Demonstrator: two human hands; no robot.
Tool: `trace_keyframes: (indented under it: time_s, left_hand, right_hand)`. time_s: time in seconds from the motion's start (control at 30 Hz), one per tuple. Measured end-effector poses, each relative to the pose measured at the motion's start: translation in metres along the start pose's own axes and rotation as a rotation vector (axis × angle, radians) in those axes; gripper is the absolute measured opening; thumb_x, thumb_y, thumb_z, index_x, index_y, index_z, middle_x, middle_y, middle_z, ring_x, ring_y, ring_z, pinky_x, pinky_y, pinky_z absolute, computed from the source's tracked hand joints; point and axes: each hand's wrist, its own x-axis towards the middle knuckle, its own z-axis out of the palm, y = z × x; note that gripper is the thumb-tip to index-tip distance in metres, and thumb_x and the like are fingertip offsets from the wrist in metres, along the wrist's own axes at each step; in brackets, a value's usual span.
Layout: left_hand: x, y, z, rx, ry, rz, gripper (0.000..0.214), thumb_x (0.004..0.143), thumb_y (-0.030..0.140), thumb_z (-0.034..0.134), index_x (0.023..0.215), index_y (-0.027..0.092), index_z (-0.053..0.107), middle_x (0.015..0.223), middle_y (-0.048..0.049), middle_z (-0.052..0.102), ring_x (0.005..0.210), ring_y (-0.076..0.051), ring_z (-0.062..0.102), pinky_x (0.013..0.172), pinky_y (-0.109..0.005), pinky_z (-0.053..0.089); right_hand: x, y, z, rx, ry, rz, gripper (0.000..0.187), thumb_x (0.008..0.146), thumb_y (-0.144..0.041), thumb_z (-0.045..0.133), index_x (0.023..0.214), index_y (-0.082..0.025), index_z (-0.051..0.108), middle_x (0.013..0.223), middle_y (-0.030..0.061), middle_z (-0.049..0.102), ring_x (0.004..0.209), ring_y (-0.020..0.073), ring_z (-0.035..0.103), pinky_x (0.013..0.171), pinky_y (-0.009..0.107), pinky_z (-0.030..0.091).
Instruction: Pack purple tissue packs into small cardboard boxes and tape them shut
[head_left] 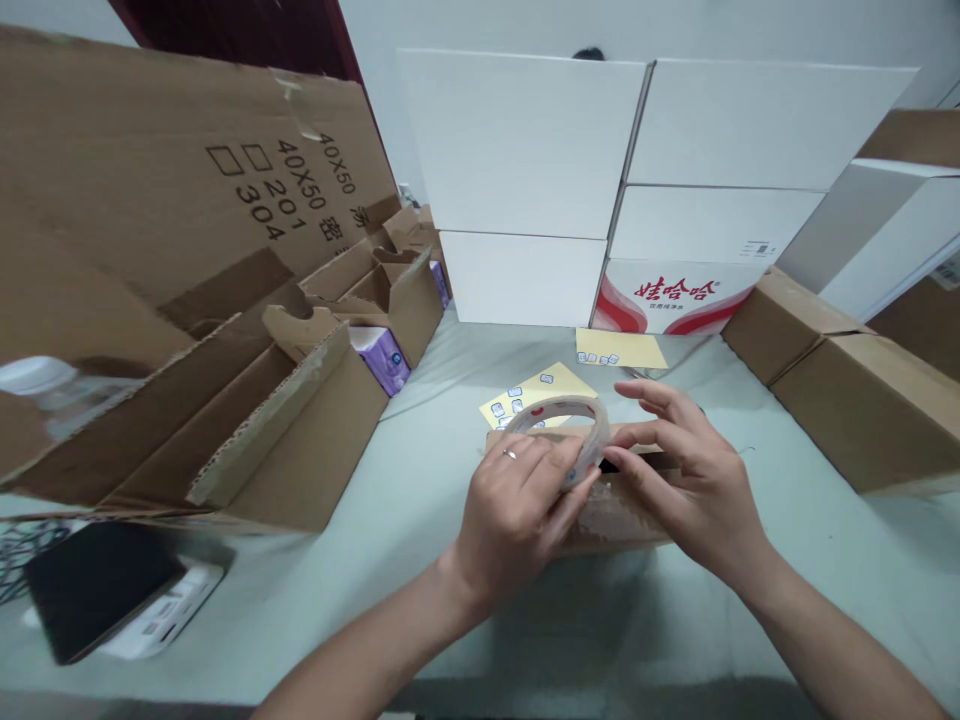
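My left hand (517,495), with a ring on one finger, is wrapped round a roll of clear tape (598,437), which stands on edge. Close to the roll's right side is my right hand (686,475). Its thumb and index finger come together at the tape's edge, and its other fingers are spread. Whether a strip of tape lies between them is too fine to see. Beneath both hands sits a small brown cardboard box (619,515) with clear tape over its front. The hands hide much of the box and the lower part of the roll.
Yellow sticker sheets (621,348) lie behind the box. Open cardboard boxes (300,440) and a purple tissue pack (384,360) line the left. A black phone (105,580) rests at front left. White panels (525,150) stand behind, and a brown box (862,400) is at right.
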Motion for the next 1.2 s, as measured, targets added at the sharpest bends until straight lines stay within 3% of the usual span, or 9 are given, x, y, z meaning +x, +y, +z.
trace_keyframes:
  time_s: [0.2, 0.37, 0.5, 0.6, 0.7, 0.8, 0.87, 1.0, 1.2]
  left_hand:
    - [0.0, 0.001, 0.0, 0.029, -0.016, 0.045, 0.015, 0.098, 0.02, 0.055, 0.11, 0.014, 0.064, 0.085, -0.0068, 0.077, 0.072, -0.02, 0.071, 0.072, -0.033, 0.054]
    - [-0.001, 0.002, -0.002, 0.122, -0.143, 0.021, 0.021, 0.101, 0.023, 0.049, 0.115, 0.013, 0.062, 0.088, -0.0079, 0.076, 0.076, -0.022, 0.07, 0.072, -0.036, 0.055]
    - [-0.003, -0.009, -0.005, 0.081, -0.19, -0.045, 0.023, 0.09, 0.008, 0.051, 0.109, 0.016, 0.062, 0.092, -0.0084, 0.072, 0.086, -0.026, 0.067, 0.08, -0.04, 0.055]
    - [-0.003, -0.02, -0.008, -0.042, -0.152, -0.175, 0.027, 0.08, -0.001, 0.047, 0.094, 0.02, 0.057, 0.093, -0.007, 0.068, 0.092, -0.024, 0.064, 0.084, -0.038, 0.054]
    - [0.001, -0.024, -0.012, -0.217, -0.087, -0.281, 0.021, 0.085, 0.003, 0.049, 0.094, 0.022, 0.056, 0.097, -0.0053, 0.068, 0.095, -0.02, 0.066, 0.083, -0.032, 0.053]
    - [0.009, -0.018, -0.018, -0.32, -0.002, -0.332, 0.008, 0.088, 0.017, 0.063, 0.087, 0.021, 0.056, 0.082, -0.0007, 0.065, 0.078, -0.016, 0.063, 0.073, -0.027, 0.051]
    - [0.015, -0.012, -0.023, -0.371, 0.012, -0.42, 0.021, 0.084, 0.029, 0.071, 0.078, 0.021, 0.052, 0.069, 0.004, 0.056, 0.063, -0.013, 0.054, 0.061, -0.023, 0.046]
    - [0.026, -0.003, -0.033, -0.479, -0.111, -0.643, 0.026, 0.084, 0.037, 0.069, 0.077, 0.022, 0.048, 0.059, 0.0089, 0.047, 0.051, -0.009, 0.044, 0.048, -0.019, 0.036]
    - [0.04, -0.012, -0.059, -0.231, -0.423, -0.654, 0.014, 0.08, 0.033, 0.069, 0.081, 0.021, 0.062, 0.063, 0.0066, 0.059, 0.053, -0.01, 0.047, 0.049, -0.019, 0.033]
  right_hand:
    - [0.001, 0.004, 0.002, 0.069, -0.08, 0.06, 0.011, 0.091, -0.022, 0.064, 0.079, -0.022, 0.065, 0.14, 0.012, 0.062, 0.128, 0.0282, 0.061, 0.101, 0.046, 0.055]
    - [0.002, 0.009, 0.003, 0.14, -0.133, 0.076, 0.014, 0.085, -0.017, 0.065, 0.073, -0.022, 0.062, 0.138, 0.0109, 0.064, 0.127, 0.0272, 0.062, 0.101, 0.044, 0.054]
    - [0.005, 0.018, -0.004, 0.309, -0.218, 0.273, 0.016, 0.085, -0.023, 0.067, 0.069, -0.02, 0.065, 0.132, 0.0129, 0.067, 0.119, 0.0267, 0.066, 0.085, 0.035, 0.058]
    - [0.006, 0.025, -0.005, 0.386, -0.25, 0.395, 0.019, 0.083, -0.028, 0.071, 0.067, -0.019, 0.066, 0.119, 0.0141, 0.067, 0.11, 0.0248, 0.067, 0.072, 0.029, 0.057]
    - [0.006, 0.027, -0.002, 0.373, -0.208, 0.411, 0.018, 0.081, -0.029, 0.071, 0.067, -0.019, 0.066, 0.107, 0.0116, 0.065, 0.103, 0.0227, 0.064, 0.067, 0.027, 0.054]
    - [0.007, 0.027, 0.0, 0.399, -0.234, 0.446, 0.02, 0.081, -0.03, 0.07, 0.066, -0.019, 0.063, 0.099, 0.0098, 0.063, 0.095, 0.0216, 0.064, 0.067, 0.028, 0.051]
    - [0.007, 0.026, 0.0, 0.421, -0.305, 0.474, 0.021, 0.08, -0.032, 0.07, 0.066, -0.018, 0.063, 0.1, 0.0102, 0.062, 0.089, 0.0204, 0.064, 0.068, 0.029, 0.05]
    - [0.008, 0.024, -0.002, 0.409, -0.37, 0.476, 0.02, 0.08, -0.03, 0.068, 0.066, -0.017, 0.062, 0.102, 0.0107, 0.062, 0.089, 0.0201, 0.062, 0.072, 0.031, 0.048]
    - [0.009, 0.029, -0.009, 0.272, -0.431, 0.462, 0.015, 0.076, -0.025, 0.062, 0.062, -0.019, 0.058, 0.096, 0.0078, 0.062, 0.086, 0.0191, 0.06, 0.071, 0.03, 0.045]
